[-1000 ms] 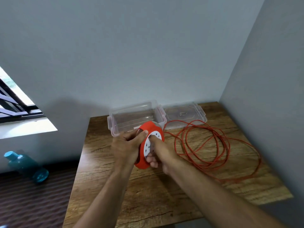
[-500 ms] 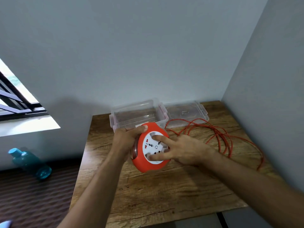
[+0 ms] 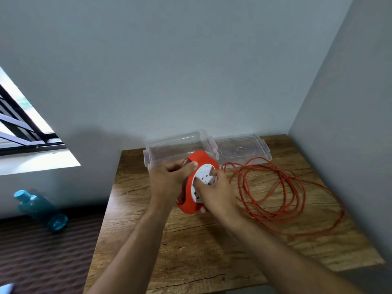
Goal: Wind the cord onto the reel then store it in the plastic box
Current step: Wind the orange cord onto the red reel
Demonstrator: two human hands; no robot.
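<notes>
An orange reel (image 3: 198, 161) with a white socket face is held above the wooden table (image 3: 212, 251). My left hand (image 3: 169, 181) grips its orange rim from the left. My right hand (image 3: 216, 193) is pressed on the white face, fingers curled over it. The orange cord (image 3: 275, 192) lies in loose loops on the table to the right of the reel. The clear plastic box (image 3: 176, 145) stands open just behind the reel, against the wall.
The box's clear lid (image 3: 241, 148) lies flat to the right of the box. Grey walls close the table's back and right sides. A teal bottle (image 3: 40, 209) lies on the floor at the left, below a window.
My right hand has turned on the white face, from fingers spread to curled over it. The reel's face now tilts more to the right. The cord loops have shifted slightly.
</notes>
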